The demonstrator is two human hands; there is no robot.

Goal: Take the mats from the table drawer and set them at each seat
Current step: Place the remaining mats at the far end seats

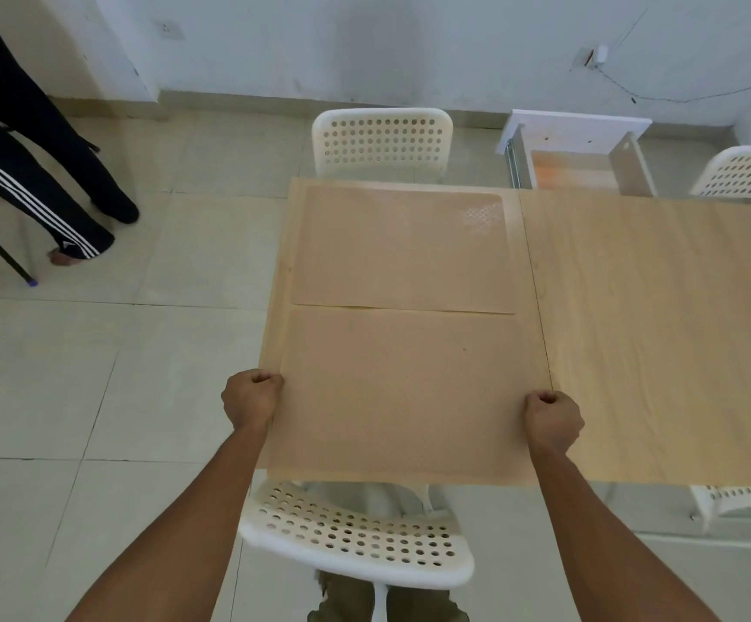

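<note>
Two tan mats lie on the left end of the light wooden table (pixel 660 343). The far mat (pixel 405 249) rests flat in front of the far white chair (pixel 380 139). The near mat (pixel 402 392) lies right below it, its far edge touching the far mat. My left hand (pixel 252 397) grips the near mat's left edge and my right hand (pixel 553 419) grips its right edge, both fists closed. The table drawer (pixel 575 154) stands pulled out at the far side, with an orange-tan sheet visible inside.
A white perforated chair (pixel 355 536) stands between me and the table's near edge. More white chairs sit at the far right (pixel 746 172) and near right (pixel 741 500). A person in dark striped trousers (pixel 37 141) stands on the tiled floor at the left.
</note>
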